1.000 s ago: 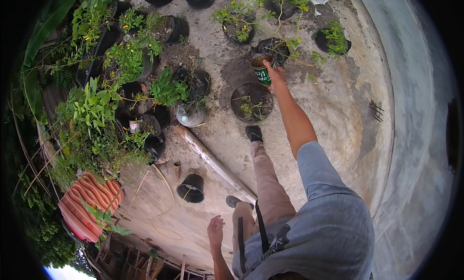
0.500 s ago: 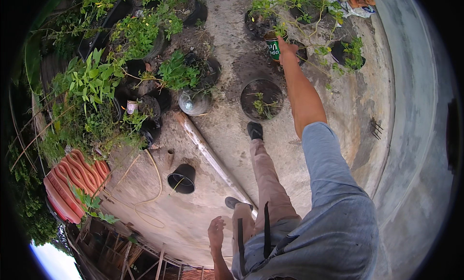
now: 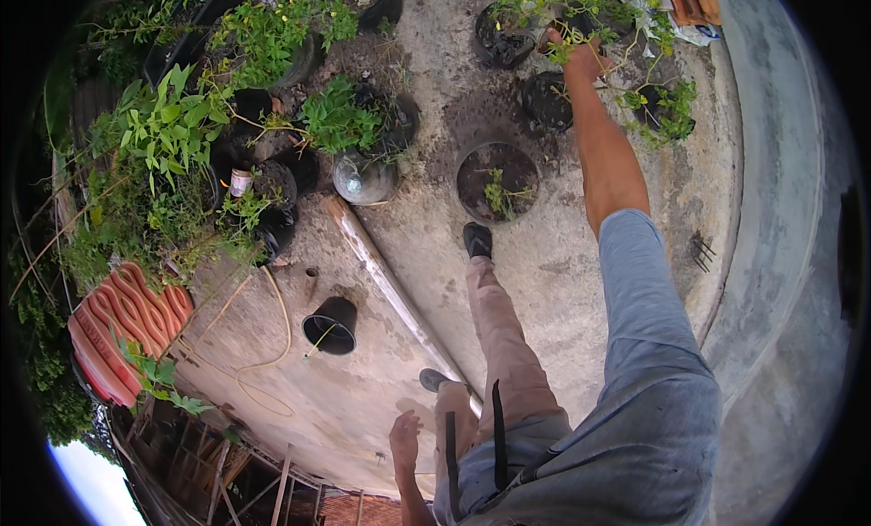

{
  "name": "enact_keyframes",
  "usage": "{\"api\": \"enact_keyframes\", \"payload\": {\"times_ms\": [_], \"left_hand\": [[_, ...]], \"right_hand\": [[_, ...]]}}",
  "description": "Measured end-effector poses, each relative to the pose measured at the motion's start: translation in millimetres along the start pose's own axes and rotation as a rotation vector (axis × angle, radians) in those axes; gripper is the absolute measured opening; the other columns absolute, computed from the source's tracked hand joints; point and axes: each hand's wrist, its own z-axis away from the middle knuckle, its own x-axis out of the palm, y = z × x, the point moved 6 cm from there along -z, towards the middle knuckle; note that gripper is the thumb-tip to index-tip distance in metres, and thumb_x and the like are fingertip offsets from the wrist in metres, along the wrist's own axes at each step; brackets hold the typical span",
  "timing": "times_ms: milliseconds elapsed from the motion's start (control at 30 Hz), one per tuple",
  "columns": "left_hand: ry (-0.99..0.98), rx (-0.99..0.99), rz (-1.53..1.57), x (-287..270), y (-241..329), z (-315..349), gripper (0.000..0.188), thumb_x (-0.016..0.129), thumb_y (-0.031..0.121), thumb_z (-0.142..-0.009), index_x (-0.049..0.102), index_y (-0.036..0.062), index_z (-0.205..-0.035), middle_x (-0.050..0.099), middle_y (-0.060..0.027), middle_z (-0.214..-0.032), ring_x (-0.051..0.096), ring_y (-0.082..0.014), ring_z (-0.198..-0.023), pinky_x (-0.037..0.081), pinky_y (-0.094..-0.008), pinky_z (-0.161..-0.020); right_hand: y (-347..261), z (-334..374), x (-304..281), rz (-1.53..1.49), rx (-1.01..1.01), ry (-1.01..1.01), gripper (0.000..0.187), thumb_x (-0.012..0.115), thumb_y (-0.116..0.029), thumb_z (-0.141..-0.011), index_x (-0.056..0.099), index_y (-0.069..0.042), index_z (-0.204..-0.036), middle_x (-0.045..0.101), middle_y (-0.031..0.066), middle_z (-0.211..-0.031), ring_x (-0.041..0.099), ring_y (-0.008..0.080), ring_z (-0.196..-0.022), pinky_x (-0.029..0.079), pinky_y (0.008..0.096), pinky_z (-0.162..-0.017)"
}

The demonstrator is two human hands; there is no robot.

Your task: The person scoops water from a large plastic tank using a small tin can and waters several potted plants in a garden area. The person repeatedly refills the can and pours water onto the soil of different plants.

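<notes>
My right arm stretches far forward, and my right hand [image 3: 588, 61] is among the leaves of a potted plant [image 3: 576, 40] at the upper right. Its fingers are bent and partly covered by stems. The green tin can it gripped half a second ago is mostly hidden there; a brownish edge [image 3: 550, 41] shows beside the fingers. Just nearer stands a dark pot of soil [image 3: 547, 101]. My left hand [image 3: 405, 438] hangs low beside my leg, open, its fingers loosely curled and nothing in them.
A round pot with a small plant [image 3: 494, 183] stands ahead of my foot. A long pole [image 3: 390, 285] lies on the concrete, with a black bucket [image 3: 329, 326] left of it. Crowded plants [image 3: 172, 136], a hose [image 3: 240, 372] and red roof tiles [image 3: 127, 331] are at the left.
My right hand has moved forward and right with the tin can, from beside the dark pot to over the plant behind it. My left hand hangs much as before.
</notes>
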Motion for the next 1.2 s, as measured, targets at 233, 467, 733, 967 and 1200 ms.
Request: {"api": "enact_keyframes", "payload": {"times_ms": [233,467,733,967,1200], "left_hand": [[-0.018,0.013,-0.014,-1,-1,-4,0.032,0.053,0.018,-0.100,0.058,0.0002,-0.125,0.068,-0.0151,-0.104,0.068,-0.0217,-0.089,0.054,-0.0322,-0.078],[-0.009,0.016,0.029,-3,4,-8,0.030,0.052,0.018,-0.100,0.059,0.0026,-0.125,0.067,-0.0131,-0.104,0.067,-0.0204,-0.090,0.053,-0.0326,-0.080],[-0.018,0.001,0.084,-9,-17,-12,0.029,0.055,0.018,-0.099,0.060,0.0036,-0.124,0.067,-0.0110,-0.102,0.066,-0.0186,-0.089,0.052,-0.0313,-0.080],[-0.047,0.062,0.063,-15,-16,-27,0.032,0.057,0.023,-0.099,0.061,0.0031,-0.124,0.068,-0.0104,-0.101,0.066,-0.0178,-0.089,0.052,-0.0306,-0.079],[-0.042,0.121,0.127,-23,-41,-27,0.034,0.059,0.027,-0.099,0.062,0.0034,-0.123,0.069,-0.0096,-0.100,0.066,-0.0163,-0.087,0.053,-0.0307,-0.079]], "right_hand": [[-12,-30,-17,0.072,-0.258,0.123,0.084,0.077,-0.057,-0.076,0.049,-0.006,-0.136,0.034,0.0287,-0.133,0.042,0.0476,-0.121,0.045,0.0607,-0.096],[-27,5,-50,0.053,-0.516,0.354,0.085,0.081,-0.053,-0.072,0.044,-0.019,-0.140,0.028,0.0261,-0.134,0.042,0.0459,-0.116,0.044,0.0607,-0.085],[-19,-8,-27,0.144,-0.552,0.468,0.104,0.083,-0.063,-0.062,0.041,-0.009,-0.141,0.031,0.0287,-0.132,0.054,0.0436,-0.102,0.049,0.0539,-0.079],[56,13,71,-0.485,0.369,-0.474,0.106,0.084,-0.047,-0.072,0.029,0.002,-0.148,0.037,0.0283,-0.146,0.046,0.0421,-0.129,0.047,0.0569,-0.100],[98,249,86,-1.182,0.564,-0.967,0.092,0.075,-0.049,-0.083,0.025,-0.014,-0.152,0.040,0.0232,-0.141,0.044,0.0370,-0.129,0.033,0.0548,-0.113]]}}
